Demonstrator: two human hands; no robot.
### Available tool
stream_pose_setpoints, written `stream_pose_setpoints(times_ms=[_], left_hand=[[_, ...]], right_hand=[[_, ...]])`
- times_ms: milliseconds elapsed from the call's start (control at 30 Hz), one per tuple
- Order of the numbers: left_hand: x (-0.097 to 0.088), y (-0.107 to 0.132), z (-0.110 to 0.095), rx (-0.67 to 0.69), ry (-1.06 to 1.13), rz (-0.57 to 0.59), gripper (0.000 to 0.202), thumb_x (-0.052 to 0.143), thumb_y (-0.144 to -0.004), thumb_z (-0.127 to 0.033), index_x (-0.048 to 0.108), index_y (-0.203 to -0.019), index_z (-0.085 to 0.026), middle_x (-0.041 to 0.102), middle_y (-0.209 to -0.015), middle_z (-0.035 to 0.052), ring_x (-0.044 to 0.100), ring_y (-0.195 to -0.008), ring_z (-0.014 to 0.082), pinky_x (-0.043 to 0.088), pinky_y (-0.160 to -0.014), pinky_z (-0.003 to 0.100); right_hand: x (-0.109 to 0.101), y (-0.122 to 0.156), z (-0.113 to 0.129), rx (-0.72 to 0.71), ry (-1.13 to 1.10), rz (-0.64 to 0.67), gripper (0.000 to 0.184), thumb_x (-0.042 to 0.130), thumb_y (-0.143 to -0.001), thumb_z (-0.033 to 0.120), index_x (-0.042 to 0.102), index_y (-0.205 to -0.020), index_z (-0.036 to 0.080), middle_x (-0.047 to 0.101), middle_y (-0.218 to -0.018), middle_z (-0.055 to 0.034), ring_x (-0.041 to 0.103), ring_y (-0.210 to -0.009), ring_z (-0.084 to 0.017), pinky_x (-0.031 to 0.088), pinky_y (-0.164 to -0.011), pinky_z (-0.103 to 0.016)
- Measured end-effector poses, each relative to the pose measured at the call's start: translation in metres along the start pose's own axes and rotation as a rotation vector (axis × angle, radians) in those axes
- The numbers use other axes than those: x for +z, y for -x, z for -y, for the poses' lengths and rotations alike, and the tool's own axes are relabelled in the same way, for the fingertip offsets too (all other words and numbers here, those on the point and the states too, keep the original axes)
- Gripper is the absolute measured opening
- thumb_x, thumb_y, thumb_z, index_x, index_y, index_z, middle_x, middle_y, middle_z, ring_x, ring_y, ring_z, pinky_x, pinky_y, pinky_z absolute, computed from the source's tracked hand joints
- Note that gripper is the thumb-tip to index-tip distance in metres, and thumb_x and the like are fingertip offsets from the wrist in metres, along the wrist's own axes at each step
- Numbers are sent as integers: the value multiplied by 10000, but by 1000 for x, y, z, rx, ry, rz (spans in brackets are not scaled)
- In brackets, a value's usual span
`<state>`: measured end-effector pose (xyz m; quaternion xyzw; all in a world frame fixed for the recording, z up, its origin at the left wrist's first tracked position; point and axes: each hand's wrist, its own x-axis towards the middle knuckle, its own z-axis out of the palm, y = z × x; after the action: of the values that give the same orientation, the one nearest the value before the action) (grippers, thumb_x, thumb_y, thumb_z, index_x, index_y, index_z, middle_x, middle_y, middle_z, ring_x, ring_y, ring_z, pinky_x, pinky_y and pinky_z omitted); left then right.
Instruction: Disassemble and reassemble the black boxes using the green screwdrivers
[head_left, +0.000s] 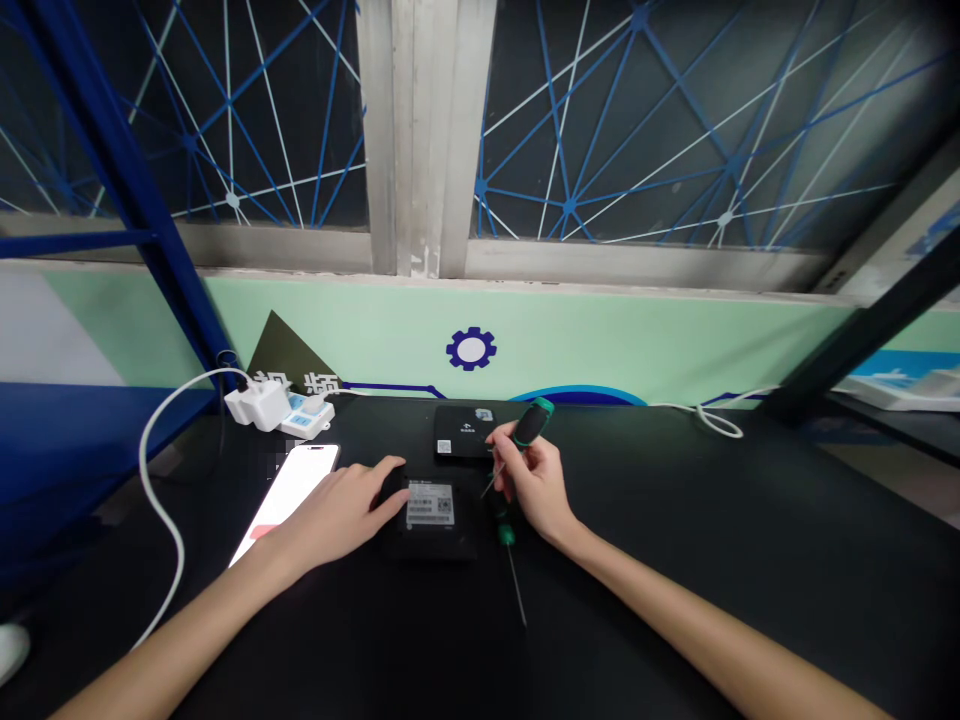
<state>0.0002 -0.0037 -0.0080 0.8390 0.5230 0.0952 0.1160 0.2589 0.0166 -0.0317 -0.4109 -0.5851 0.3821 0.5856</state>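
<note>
My right hand (534,482) grips a screwdriver (534,422) with a black and green handle, its thin shaft slanting down and left. The tip ends near the right side of a black box-shaped device (435,543) that bears a white printed label (430,504). Against the left side of that device rests my left hand (352,505), thumb and fingers apart, holding nothing. A second screwdriver (508,537) lies on the table below my right hand, its shaft toward me. Behind the device is a flat black box (459,432) with a small white sticker.
A phone (296,490) with a bright screen lies left of my left hand. White plugs sit in a power strip (304,415) at the back left, and a white cable (161,500) curves down from there. Another cable (720,425) lies at the back right of the black table (675,540).
</note>
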Motion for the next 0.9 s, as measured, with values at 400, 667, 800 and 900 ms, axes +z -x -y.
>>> stream_pose_setpoints(times_ms=[400,667,800,900], left_hand=[[3,0,2,-4,-13,-2,542,316,-1008,-559,510,-1390,-227,659,-744,33,675,-761,267,435,-614,301],[0,1,-1,-20,-10,23,561,316,-1007,-568,491,-1417,-227,658,-753,34,666,-770,269,441,-625,308],[-1,1,-1,-26,-8,21,556,327,-1004,-565,491,-1416,-230,649,-754,32,664,-771,269,441,-621,309],[-1,0,-1,-38,8,28,565,324,-1000,-573,490,-1418,-230,646,-751,32,667,-758,270,442,-614,310]], right_hand=[[6,2,-2,55,-23,-28,356,714,-836,494,489,-873,221,549,-517,70,494,-383,-96,393,-367,-194],[5,1,-5,-73,93,-88,324,722,-816,475,585,-776,183,494,-606,35,439,-502,-101,374,-461,-233],[4,1,-6,-92,113,-84,383,705,-836,438,552,-1113,223,490,-653,55,400,-497,-110,325,-446,-235],[3,3,-9,-78,198,-54,334,673,-867,440,535,-1095,239,420,-606,81,338,-478,-106,268,-441,-233]])
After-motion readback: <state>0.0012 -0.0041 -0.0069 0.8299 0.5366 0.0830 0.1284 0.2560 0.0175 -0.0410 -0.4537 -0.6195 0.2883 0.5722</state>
